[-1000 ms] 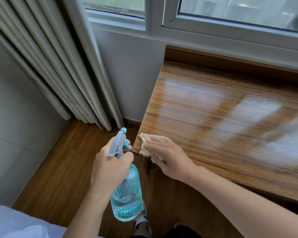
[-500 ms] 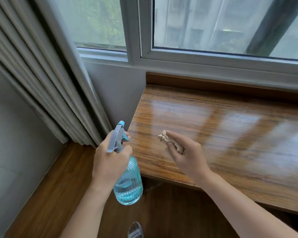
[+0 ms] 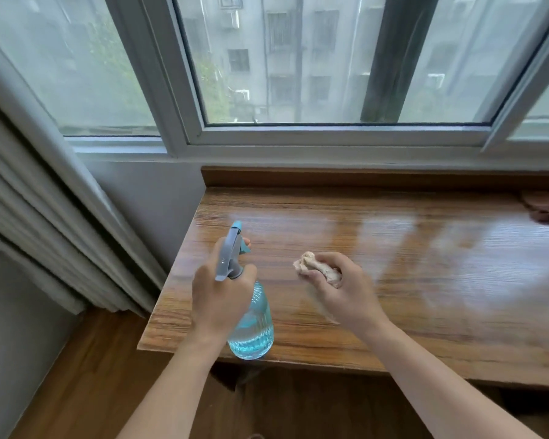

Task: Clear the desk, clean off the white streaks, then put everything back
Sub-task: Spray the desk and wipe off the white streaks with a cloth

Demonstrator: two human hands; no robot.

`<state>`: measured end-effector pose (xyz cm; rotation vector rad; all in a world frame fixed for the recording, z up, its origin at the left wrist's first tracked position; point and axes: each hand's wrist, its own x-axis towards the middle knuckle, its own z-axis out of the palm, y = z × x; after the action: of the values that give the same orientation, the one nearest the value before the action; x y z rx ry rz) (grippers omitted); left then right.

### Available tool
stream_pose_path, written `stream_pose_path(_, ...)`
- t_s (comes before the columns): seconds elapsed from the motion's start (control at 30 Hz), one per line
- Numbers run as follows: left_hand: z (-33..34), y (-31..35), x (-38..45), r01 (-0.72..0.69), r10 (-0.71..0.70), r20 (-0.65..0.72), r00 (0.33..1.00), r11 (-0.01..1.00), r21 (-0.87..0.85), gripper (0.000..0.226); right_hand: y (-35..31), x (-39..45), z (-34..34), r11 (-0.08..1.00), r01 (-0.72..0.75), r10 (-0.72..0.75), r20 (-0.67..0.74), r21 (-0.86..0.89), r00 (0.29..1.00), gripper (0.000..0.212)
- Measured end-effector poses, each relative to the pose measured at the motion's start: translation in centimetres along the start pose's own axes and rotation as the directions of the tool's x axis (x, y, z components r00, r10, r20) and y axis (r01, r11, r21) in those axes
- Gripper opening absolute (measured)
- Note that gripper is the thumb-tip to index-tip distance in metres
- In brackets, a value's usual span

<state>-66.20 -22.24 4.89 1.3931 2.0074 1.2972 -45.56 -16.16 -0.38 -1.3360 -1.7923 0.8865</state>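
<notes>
The left hand [image 3: 217,299] curls its fingers round the neck of a clear bottle [image 3: 254,327] part full of blue liquid, held over the tabletop's [image 3: 425,280] front left corner. The right hand [image 3: 339,286] pinches a crumpled cloth [image 3: 311,267] above the tabletop nearby. Another cloth [image 3: 547,207] lies at the back right edge. Curtains [image 3: 45,223] hang left.

The left hand [image 3: 217,299] grips a blue spray bottle [image 3: 251,324] over the desk [image 3: 393,255]; at its 3 o'clock, the right hand [image 3: 343,286] clutches a wadded cloth [image 3: 311,267].
</notes>
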Motion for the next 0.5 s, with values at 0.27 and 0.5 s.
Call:
stream_pose_path(0.27, 9.5, 4.0, 2.3, -0.16, 0.168, 0.186, 0.968, 0.985, -0.061, 0.046, 4.0, 0.4, -6.6, 0.987, -0.159, 0.159, -0.174, 0.013, 0.972, 0.022)
stream_pose_path(0.5, 17.2, 8.6, 4.5, -0.312, 0.347, 0.25, 0.904, 0.935, -0.169, 0.045, 6.0, 0.6, -13.3, 0.971, -0.229, 0.239, -0.317, 0.071, 0.918, 0.017)
